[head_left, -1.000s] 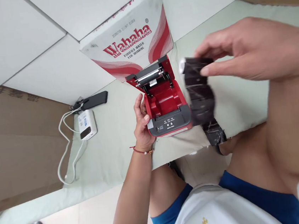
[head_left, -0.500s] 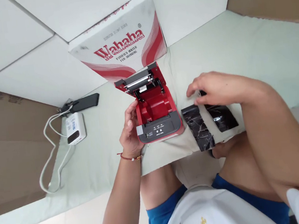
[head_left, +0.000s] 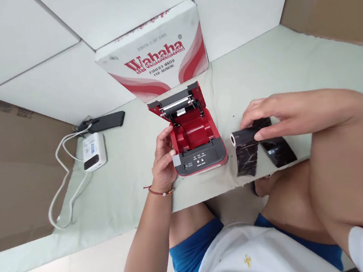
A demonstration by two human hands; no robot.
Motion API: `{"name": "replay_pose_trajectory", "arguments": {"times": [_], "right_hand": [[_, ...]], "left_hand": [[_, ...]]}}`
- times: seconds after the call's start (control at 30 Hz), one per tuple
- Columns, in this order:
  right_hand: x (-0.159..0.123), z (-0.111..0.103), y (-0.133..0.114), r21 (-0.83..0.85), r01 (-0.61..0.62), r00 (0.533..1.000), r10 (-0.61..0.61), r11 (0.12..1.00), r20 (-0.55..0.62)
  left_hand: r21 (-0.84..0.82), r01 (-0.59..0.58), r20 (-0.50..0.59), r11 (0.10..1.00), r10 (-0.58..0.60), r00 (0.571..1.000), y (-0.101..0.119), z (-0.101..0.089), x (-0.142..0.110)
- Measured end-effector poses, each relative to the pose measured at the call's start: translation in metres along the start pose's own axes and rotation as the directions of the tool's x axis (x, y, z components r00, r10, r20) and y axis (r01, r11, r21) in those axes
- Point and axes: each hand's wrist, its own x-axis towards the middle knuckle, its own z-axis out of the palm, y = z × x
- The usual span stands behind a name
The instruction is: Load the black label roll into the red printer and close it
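Left hand [head_left: 163, 166]: bracing the red device [head_left: 213, 150] by its left wall; steady, light pressure is serving best.
Red device: standing lid-up on the cloth [head_left: 145, 157], exposing a glossy, rounded bay.
Dark roll [head_left: 245, 136]: lying right of the device, trailing creased film.
Right hand [head_left: 283, 112]: pinching the roll between thumb and fingers; gentle gripping is sparing the film.
Black strip [head_left: 279, 151]: curving, shining beneath the right hand.

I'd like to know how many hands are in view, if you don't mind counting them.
2: the left hand holds the side of the red device; the right hand holds the black roll.
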Motion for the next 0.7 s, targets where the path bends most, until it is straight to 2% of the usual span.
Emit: {"name": "replay_pose_trajectory", "arguments": {"times": [0.1,0.2,0.27,0.33,0.43,0.6,0.7], "right_hand": [[0.001,-0.008,-0.017,0.119,0.101,0.990,-0.088,0.988,-0.107],[0.034,0.003,-0.046,0.075,0.106,0.966,-0.085,0.991,-0.243],[0.062,0.016,-0.065,0.064,0.077,0.959,-0.057,0.995,-0.277],[0.082,0.028,-0.076,0.041,0.020,0.966,-0.009,0.999,-0.257],[0.095,0.037,-0.081,-0.033,-0.091,0.976,0.083,0.995,-0.203],[0.091,0.030,-0.078,-0.086,-0.083,0.988,0.070,0.993,-0.140],[0.094,0.026,-0.083,-0.179,-0.127,0.989,0.112,0.976,-0.091]], "left_hand": [[0.006,-0.008,-0.004,1.000,0.008,1.000,0.000,0.004,0.000],[0.015,-0.044,-0.009,0.999,0.044,0.999,0.000,0.008,-0.001],[0.047,-0.056,-0.012,0.997,0.057,0.998,0.000,0.009,-0.001],[0.080,-0.058,-0.010,0.995,0.059,0.998,-0.001,0.008,-0.001],[0.106,-0.064,-0.002,0.992,0.064,0.998,-0.005,0.005,0.002],[0.095,-0.089,0.034,0.991,0.086,0.996,-0.009,0.005,0.007],[0.068,-0.090,0.035,0.994,0.088,0.996,-0.010,0.008,0.006]]}}
